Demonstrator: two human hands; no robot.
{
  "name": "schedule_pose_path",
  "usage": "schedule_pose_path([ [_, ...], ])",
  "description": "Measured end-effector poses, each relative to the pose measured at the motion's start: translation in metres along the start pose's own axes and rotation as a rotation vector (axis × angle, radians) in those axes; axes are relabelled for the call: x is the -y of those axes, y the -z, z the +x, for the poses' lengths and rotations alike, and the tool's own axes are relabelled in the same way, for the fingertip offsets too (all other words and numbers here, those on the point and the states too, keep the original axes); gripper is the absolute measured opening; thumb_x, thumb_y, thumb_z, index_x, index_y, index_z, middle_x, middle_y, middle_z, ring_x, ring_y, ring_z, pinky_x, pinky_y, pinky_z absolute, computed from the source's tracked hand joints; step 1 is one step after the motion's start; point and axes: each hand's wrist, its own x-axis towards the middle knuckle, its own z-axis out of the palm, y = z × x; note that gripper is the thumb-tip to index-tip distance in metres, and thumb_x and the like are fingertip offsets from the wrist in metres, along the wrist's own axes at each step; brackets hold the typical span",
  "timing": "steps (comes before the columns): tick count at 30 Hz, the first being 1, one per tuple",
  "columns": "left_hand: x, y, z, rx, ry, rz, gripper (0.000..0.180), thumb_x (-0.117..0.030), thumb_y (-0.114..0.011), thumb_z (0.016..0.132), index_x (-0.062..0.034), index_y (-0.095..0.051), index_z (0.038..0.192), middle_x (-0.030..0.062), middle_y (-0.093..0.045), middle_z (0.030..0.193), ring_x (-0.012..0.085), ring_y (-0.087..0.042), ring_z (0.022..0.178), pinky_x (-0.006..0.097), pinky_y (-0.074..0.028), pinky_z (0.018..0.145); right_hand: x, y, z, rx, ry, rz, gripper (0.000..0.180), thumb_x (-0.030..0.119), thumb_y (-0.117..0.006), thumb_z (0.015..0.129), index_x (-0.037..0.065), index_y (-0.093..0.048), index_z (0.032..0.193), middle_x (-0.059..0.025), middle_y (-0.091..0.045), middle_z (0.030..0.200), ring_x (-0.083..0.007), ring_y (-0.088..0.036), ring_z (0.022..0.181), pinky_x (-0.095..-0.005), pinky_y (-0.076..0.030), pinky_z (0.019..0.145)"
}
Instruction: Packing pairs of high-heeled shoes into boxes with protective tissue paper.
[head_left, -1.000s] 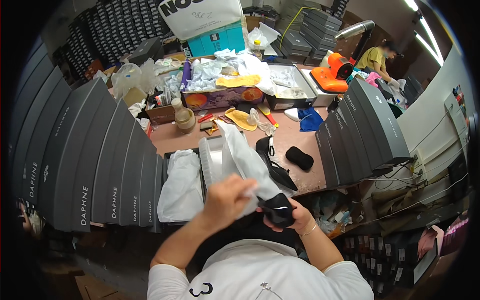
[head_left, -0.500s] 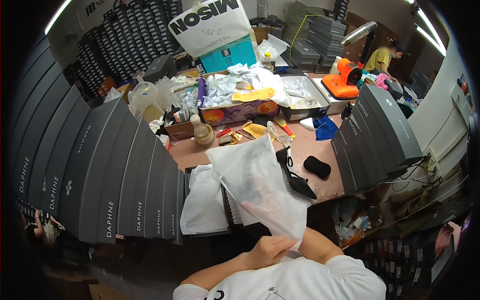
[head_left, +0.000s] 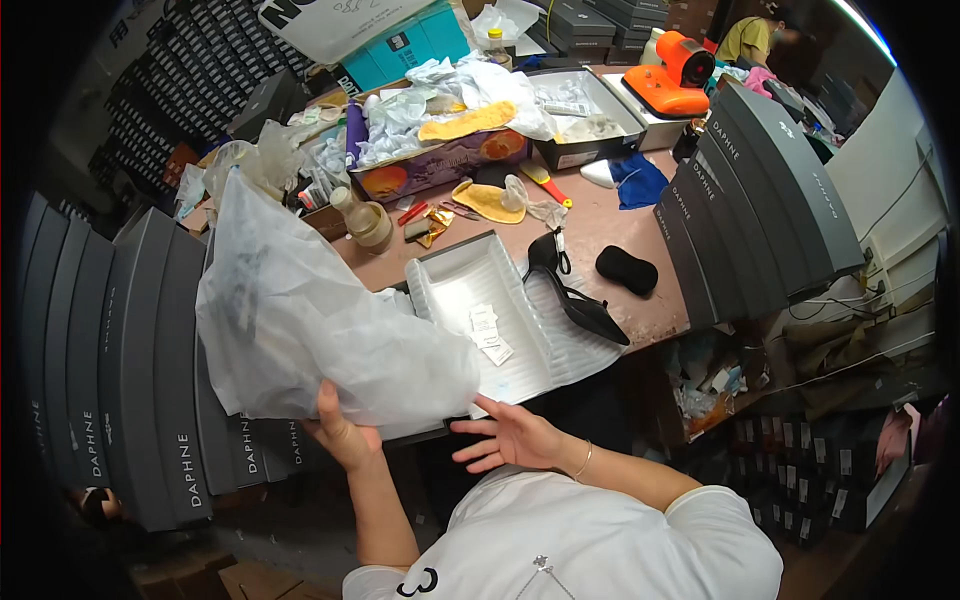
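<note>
A white translucent bag is raised at the left of the bench, a faint dark shape showing through it. My left hand grips its lower edge, thumb in front and fingers behind. Beside the bag's right corner, my right hand has its fingers spread; whether a fingertip touches the bag I cannot tell. Beyond it lies an open shoebox lined with white foam sheet, with small paper tags inside. A black slingback heel rests on the foam's right flap.
A black oval pad lies right of the shoe. Grey shoeboxes are stacked at the left and right. Farther back are a glue jar, a brush, a carton of crumpled paper and an orange device. Another person sits far right.
The bag has swung left from over the shoebox, uncovering the foam and tags. My left hand has shifted left with it; my right hand, earlier behind the bag, now shows spread. The view has tilted down.
</note>
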Motion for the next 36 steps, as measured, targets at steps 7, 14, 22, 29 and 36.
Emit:
schedule_pose_path([
  [7,0.071,-0.047,-0.108,0.449,0.330,0.344,0.061,-0.002,-0.079,0.072,0.0002,-0.049,0.124,0.0076,-0.055,0.121,0.0165,-0.053,0.109,0.032,-0.043,0.094,0.056,-0.033,-0.006,-0.416,0.803,-0.491,0.070,0.043,-0.062,0.088,-0.001,-0.036,0.137,-0.0126,-0.048,0.133,-0.0210,-0.048,0.119,-0.0366,-0.038,0.101],
  [14,0.072,0.059,-0.093,0.365,0.588,0.402,0.029,-0.021,-0.059,0.095,0.0030,-0.057,0.111,0.0070,-0.061,0.100,0.0143,-0.059,0.095,0.029,-0.050,0.079,0.133,-0.044,0.015,-0.504,-0.034,-1.265,0.047,0.027,-0.069,0.086,-0.006,-0.056,0.116,-0.0125,-0.065,0.101,-0.0160,-0.061,0.093,-0.0305,-0.049,0.082],
  [22,0.146,0.061,-0.085,0.008,0.762,0.073,0.023,-0.024,-0.057,0.095,-0.0069,-0.055,0.111,0.0017,-0.059,0.093,0.0139,-0.055,0.083,0.029,-0.045,0.074,0.065,0.101,0.072,-0.477,0.064,-1.795,0.063,0.039,-0.068,0.077,-0.007,-0.053,0.116,-0.0326,-0.062,0.100,-0.0450,-0.061,0.095,-0.0449,-0.048,0.084],
  [29,0.144,0.055,-0.076,-0.235,1.138,-0.249,0.018,-0.025,-0.063,0.092,-0.0104,-0.058,0.099,0.0001,-0.060,0.092,0.0132,-0.057,0.083,0.025,-0.045,0.066,0.079,0.087,0.056,-0.508,0.005,-1.766,0.063,0.039,-0.068,0.077,-0.008,-0.053,0.116,-0.0336,-0.061,0.104,-0.0447,-0.060,0.099,-0.0455,-0.048,0.086],
  [36,0.106,-0.005,-0.066,0.179,0.360,0.120,0.011,-0.008,-0.067,0.087,-0.0068,-0.059,0.095,-0.0025,-0.057,0.077,0.0089,-0.052,0.067,0.023,-0.042,0.055,0.073,0.106,0.056,-0.520,0.131,-1.702,0.056,0.039,-0.067,0.080,-0.009,-0.059,0.107,-0.0336,-0.062,0.101,-0.0438,-0.061,0.098,-0.0439,-0.049,0.084],
])
